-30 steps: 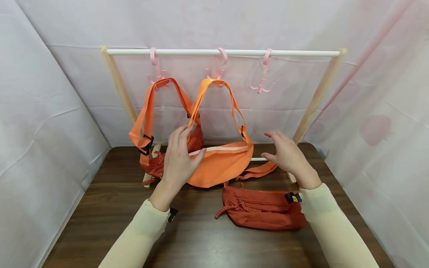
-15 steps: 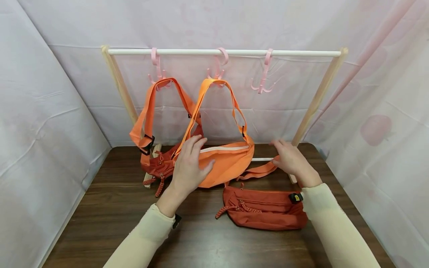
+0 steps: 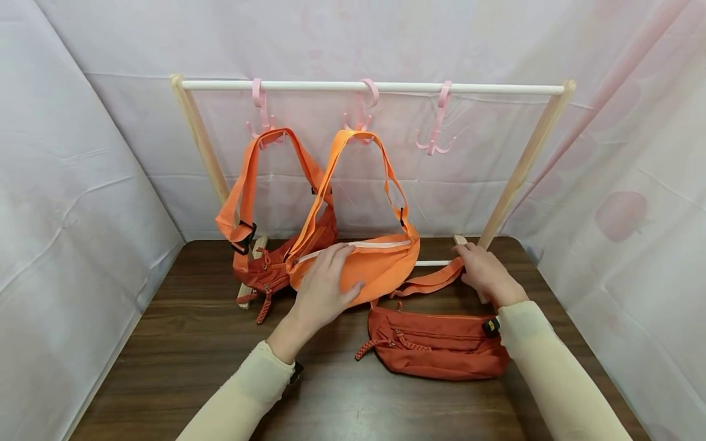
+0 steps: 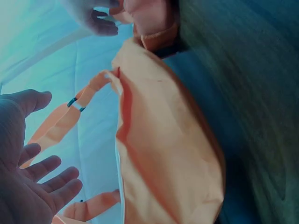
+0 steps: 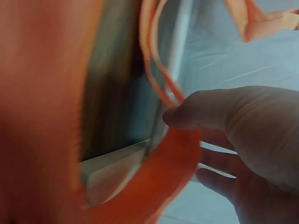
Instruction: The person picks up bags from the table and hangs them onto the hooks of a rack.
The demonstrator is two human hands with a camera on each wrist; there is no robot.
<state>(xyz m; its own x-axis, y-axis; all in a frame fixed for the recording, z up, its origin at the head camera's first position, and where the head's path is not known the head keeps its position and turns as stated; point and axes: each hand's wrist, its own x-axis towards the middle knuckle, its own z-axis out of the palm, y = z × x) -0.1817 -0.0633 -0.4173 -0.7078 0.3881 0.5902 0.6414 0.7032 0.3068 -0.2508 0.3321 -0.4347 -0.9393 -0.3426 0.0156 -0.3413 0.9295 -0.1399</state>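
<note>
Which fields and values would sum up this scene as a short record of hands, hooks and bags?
Left hand: open, in front of the orange bag
Right hand: pinches a loose orange strap
Left hook: holds the strap of a rust-red bag
Middle hook: holds the orange bag by its own strap
Right hook: no bag
Table: a second rust-red bag lies at the front

The left hand [image 3: 325, 285] hides some of the orange bag [image 3: 386, 269] from me. Left of the orange bag, the back red bag [image 3: 274, 274] is partly tucked behind it. In front of it, a sleeve [image 3: 529, 331] covers one end of the near red bag [image 3: 441, 355]. Right of it, the right hand [image 3: 488, 272] hides some strap [image 3: 432, 282]. Up close, a reddish cloth [image 5: 42, 112] is too blurry and cut off to name.
</note>
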